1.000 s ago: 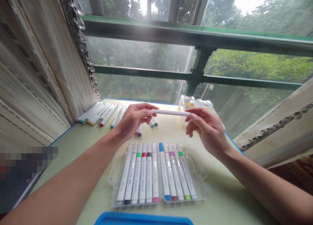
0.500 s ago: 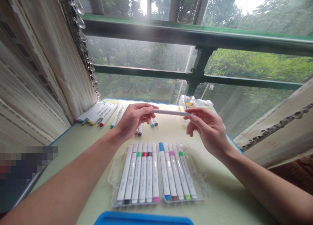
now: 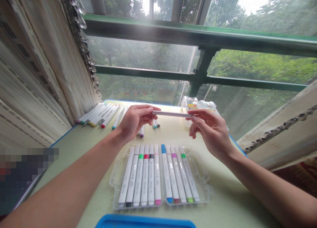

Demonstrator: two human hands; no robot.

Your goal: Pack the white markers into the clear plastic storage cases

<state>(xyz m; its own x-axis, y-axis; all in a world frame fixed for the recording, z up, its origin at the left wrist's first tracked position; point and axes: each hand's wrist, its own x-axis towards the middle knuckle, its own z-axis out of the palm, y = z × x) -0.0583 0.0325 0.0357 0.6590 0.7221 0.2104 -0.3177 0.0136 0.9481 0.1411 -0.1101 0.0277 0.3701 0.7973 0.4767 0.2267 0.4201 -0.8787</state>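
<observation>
A white marker (image 3: 172, 114) lies level in the air between my two hands, above the far part of the table. My left hand (image 3: 135, 119) pinches its left end between thumb and fingers. At the other end, my right hand (image 3: 210, 127) grips it with thumb and forefinger, the remaining fingers curled. Fingers hide both tips of the marker. Below and nearer to me is an open clear plastic case (image 3: 203, 188), with several white markers (image 3: 143, 175) lined up side by side in its two halves. Their caps and ends show various colours.
Loose markers (image 3: 106, 115) lie at the table's far left, and a few more sit behind my left hand. Another clear case (image 3: 189, 104) stands at the back right. A blue-edged object (image 3: 146, 218) is at the near edge. Curtains (image 3: 74, 56) and a window border the table (image 3: 94, 168).
My left thumb and fingers have shifted slightly at the marker's left end, baring a little more of it. The right hand and the case have stayed in place.
</observation>
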